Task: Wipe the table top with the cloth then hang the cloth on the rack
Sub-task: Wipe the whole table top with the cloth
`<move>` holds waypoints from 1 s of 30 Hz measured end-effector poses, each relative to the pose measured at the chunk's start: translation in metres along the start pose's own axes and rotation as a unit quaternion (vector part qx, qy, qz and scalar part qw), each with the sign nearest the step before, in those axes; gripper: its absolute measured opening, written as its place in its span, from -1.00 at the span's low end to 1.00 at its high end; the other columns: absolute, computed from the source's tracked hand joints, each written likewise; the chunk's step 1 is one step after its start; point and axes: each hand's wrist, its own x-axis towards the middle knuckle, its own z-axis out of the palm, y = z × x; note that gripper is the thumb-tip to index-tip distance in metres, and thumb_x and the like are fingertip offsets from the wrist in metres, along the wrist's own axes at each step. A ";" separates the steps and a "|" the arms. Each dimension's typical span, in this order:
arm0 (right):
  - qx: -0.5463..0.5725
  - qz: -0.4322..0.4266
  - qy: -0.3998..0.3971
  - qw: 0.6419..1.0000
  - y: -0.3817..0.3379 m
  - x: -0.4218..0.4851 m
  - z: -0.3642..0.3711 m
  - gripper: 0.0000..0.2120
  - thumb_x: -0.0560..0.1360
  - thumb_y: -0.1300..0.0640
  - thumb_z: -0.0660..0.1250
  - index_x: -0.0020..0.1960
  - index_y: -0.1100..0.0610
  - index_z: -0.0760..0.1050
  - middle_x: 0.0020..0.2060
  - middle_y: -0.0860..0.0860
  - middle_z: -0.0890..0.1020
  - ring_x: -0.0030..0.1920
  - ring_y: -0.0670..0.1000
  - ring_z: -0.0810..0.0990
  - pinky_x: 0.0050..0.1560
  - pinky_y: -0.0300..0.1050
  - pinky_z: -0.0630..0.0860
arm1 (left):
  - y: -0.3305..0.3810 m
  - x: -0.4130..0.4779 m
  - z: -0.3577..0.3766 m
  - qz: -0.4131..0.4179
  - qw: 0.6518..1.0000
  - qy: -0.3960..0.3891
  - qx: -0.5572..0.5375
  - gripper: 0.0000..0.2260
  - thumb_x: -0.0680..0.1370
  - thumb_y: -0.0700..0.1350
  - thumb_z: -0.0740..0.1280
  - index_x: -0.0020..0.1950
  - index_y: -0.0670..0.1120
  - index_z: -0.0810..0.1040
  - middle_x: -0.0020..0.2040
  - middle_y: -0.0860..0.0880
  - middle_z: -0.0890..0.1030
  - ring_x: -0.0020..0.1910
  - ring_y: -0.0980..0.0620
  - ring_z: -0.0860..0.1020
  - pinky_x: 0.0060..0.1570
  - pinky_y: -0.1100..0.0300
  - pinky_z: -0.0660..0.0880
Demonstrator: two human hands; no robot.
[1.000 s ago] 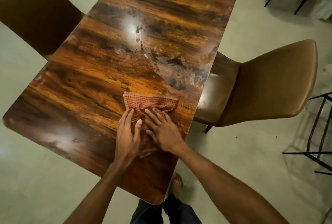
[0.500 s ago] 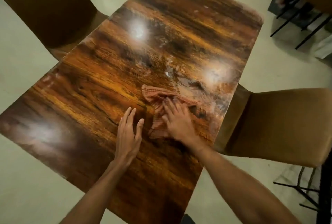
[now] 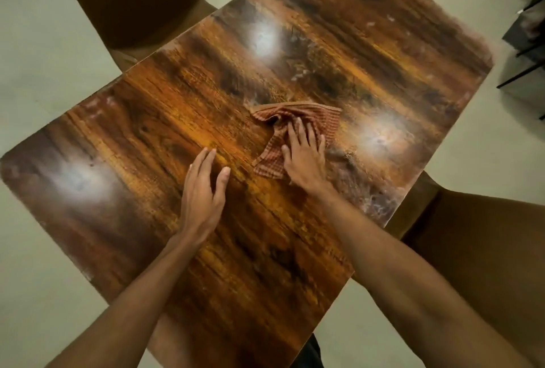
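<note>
table top (image 3: 206, 119): glossy wood grain, smudged | cloth (image 3: 321, 119): checked woven fabric, crumpled | floor (image 3: 44, 52): smooth, matt

The left hand (image 3: 203, 193) is laid flat, fingers together; the right hand (image 3: 305, 158) is spread palm-down toward 12 o'clock.

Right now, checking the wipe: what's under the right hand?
The cloth, pressed flat on the table by the right hand. The tabletop under the cloth is hidden.
</note>
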 end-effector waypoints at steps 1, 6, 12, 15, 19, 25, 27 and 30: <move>-0.001 0.002 0.006 1.000 -0.005 0.009 -0.001 -0.40 0.73 -0.14 -0.02 0.71 0.02 -0.04 0.70 0.01 -0.11 0.69 0.13 -0.17 0.64 0.30 -0.23 | 0.004 0.004 0.002 -0.002 1.000 0.009 0.002 -0.48 0.70 0.18 0.12 0.60 -0.04 0.25 0.60 -0.03 0.26 0.58 0.01 0.22 0.54 -0.12 0.22; -0.080 -0.251 -0.005 0.965 -0.036 0.008 0.018 -0.41 0.71 -0.16 -0.01 0.68 0.05 0.15 0.69 0.03 0.12 0.66 0.14 0.09 0.61 0.33 0.04 | 0.031 0.026 0.024 -0.010 0.998 0.042 0.041 -0.51 0.70 0.09 0.15 0.57 -0.12 0.32 0.57 -0.11 0.32 0.55 -0.07 0.28 0.50 0.06 0.21; -0.044 -0.061 0.046 0.996 0.119 0.041 -0.030 -0.43 0.73 -0.10 -0.03 0.69 0.05 0.08 0.70 0.01 0.04 0.68 0.12 0.00 0.65 0.28 -0.08 | 0.072 0.030 0.065 -0.005 0.999 0.020 0.038 -0.48 0.69 0.11 0.13 0.57 -0.13 0.31 0.59 -0.11 0.30 0.57 -0.04 0.24 0.50 0.14 0.16; -0.033 -0.040 0.048 0.997 0.141 0.007 -0.029 -0.43 0.73 -0.09 -0.04 0.70 0.06 0.04 0.71 0.04 -0.02 0.69 0.16 -0.10 0.64 0.32 -0.11 | 0.098 0.023 0.093 -0.006 1.000 -0.006 0.024 -0.49 0.69 0.11 0.14 0.59 -0.09 0.29 0.60 -0.07 0.27 0.58 -0.02 0.23 0.54 0.02 0.18; -0.049 -0.198 0.024 0.979 0.130 -0.043 -0.002 -0.46 0.71 -0.08 0.01 0.66 0.04 0.18 0.68 0.02 0.14 0.68 0.15 0.04 0.63 0.34 0.00 | 0.129 0.017 0.133 0.008 0.999 -0.036 0.024 -0.48 0.67 0.13 0.14 0.59 -0.07 0.30 0.59 -0.07 0.28 0.56 -0.04 0.26 0.50 0.03 0.24; -0.042 0.028 0.053 0.997 0.270 -0.004 -0.055 -0.36 0.71 -0.25 -0.10 0.70 0.02 -0.01 0.70 0.04 0.00 0.69 0.10 -0.09 0.66 0.25 -0.15 | 0.155 0.013 0.163 0.043 0.996 -0.071 0.016 -0.50 0.69 0.10 0.16 0.60 -0.06 0.26 0.61 -0.04 0.25 0.58 0.02 0.21 0.52 -0.05 0.26; -0.004 0.071 0.075 0.995 0.286 -0.006 -0.059 -0.41 0.74 -0.14 -0.08 0.71 0.03 -0.05 0.71 0.03 -0.05 0.69 0.11 -0.12 0.66 0.22 -0.18 | 0.161 0.010 0.168 0.047 0.996 -0.071 0.016 -0.51 0.70 0.07 0.17 0.60 -0.08 0.27 0.61 -0.05 0.25 0.59 0.01 0.21 0.53 -0.09 0.26; -0.032 0.024 0.082 0.996 0.252 -0.040 -0.032 -0.41 0.74 -0.14 -0.12 0.71 0.02 -0.12 0.70 0.02 -0.14 0.69 0.13 -0.17 0.66 0.26 -0.19 | 0.166 0.001 0.171 0.045 0.995 -0.085 0.015 -0.51 0.70 0.06 0.17 0.60 -0.09 0.27 0.61 -0.05 0.24 0.59 -0.01 0.21 0.51 -0.14 0.27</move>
